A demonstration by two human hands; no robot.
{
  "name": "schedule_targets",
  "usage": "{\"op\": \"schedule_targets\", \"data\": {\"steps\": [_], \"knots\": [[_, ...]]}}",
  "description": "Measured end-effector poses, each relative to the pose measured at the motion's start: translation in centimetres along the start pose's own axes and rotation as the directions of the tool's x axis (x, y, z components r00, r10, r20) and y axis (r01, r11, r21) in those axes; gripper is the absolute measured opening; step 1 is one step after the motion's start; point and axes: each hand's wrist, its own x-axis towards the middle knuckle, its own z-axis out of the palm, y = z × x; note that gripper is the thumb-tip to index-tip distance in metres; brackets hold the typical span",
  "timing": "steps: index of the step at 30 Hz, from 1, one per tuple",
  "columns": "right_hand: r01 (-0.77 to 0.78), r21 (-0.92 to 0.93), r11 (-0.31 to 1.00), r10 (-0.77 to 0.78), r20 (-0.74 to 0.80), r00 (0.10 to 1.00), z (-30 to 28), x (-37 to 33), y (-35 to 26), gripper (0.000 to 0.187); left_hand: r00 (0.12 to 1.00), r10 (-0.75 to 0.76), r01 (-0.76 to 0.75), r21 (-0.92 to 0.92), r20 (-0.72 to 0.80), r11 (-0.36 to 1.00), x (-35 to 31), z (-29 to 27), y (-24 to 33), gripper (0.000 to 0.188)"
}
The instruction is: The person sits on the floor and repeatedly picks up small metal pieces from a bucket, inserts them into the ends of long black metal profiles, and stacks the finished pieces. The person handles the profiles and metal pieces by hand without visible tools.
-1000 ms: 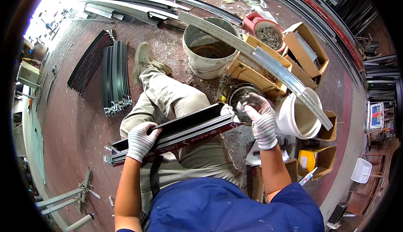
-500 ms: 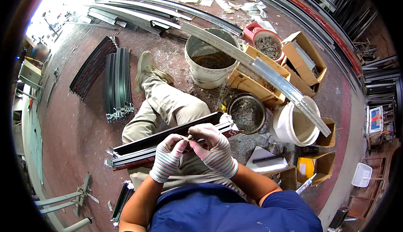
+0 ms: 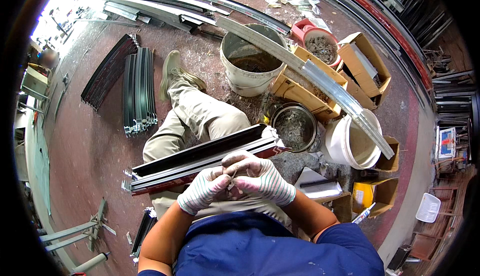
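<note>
Both my hands wear white gloves with thin stripes and meet in front of my belly. My left hand [image 3: 202,192] is closed, its thumb and fingers pinched together against the other hand's fingertips. My right hand [image 3: 264,180] is closed in a like pinch, fingers curled over the top. Between the fingertips is something small and pale that I cannot make out. Just beyond the hands, a long black and silver metal profile [image 3: 197,168] with a red side lies across my thighs. Its right end carries a white piece of wrapping or plastic [image 3: 270,135].
Bundled dark profiles [image 3: 140,88] lie on the floor at left. Ahead stand a large grey bucket [image 3: 231,76], a wooden box [image 3: 295,93], a metal pot of scraps [image 3: 296,128] and a white bucket [image 3: 342,143]. A long metal strip [image 3: 305,68] spans the buckets. A yellow box [image 3: 375,198] stands at right.
Both hands have come slightly nearer my body and closer together, the right fingers now curling over. The profile on my lap shows more of its length.
</note>
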Motion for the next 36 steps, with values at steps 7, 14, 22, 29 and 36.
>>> {"op": "schedule_targets", "data": {"steps": [7, 14, 22, 29, 36], "knots": [[0.210, -0.271, 0.939, -0.280, -0.253, 0.926, -5.0, 1.0, -3.1, 0.012, 0.776, 0.601, -0.287, 0.739, -0.193, 0.609, 0.4, -2.4, 2.3, 0.032], [-0.253, -0.651, 0.715, -0.091, -0.445, 0.891, -15.3, 3.8, -1.8, 0.020, 0.614, 0.732, 0.132, 0.953, -0.295, 0.273, 0.2, -11.8, 0.1, 0.027], [-0.122, -0.746, 0.655, -0.091, -0.238, 0.967, -16.0, 4.3, -0.8, 0.015, 0.683, 0.647, 0.222, 0.941, -0.338, 0.257, 0.3, -12.2, -0.7, 0.032], [-0.076, -0.771, 0.632, -0.132, -0.203, 0.970, -16.2, 4.2, -1.3, 0.015, 0.715, 0.591, 0.226, 0.924, -0.373, 0.309, 0.4, -11.8, -0.1, 0.035], [-0.028, -0.837, 0.547, -0.139, -0.124, 0.982, -15.7, 4.7, -2.5, 0.016, 0.735, 0.574, 0.234, 0.930, -0.361, 0.285, 0.5, -11.6, 0.0, 0.036]]}}
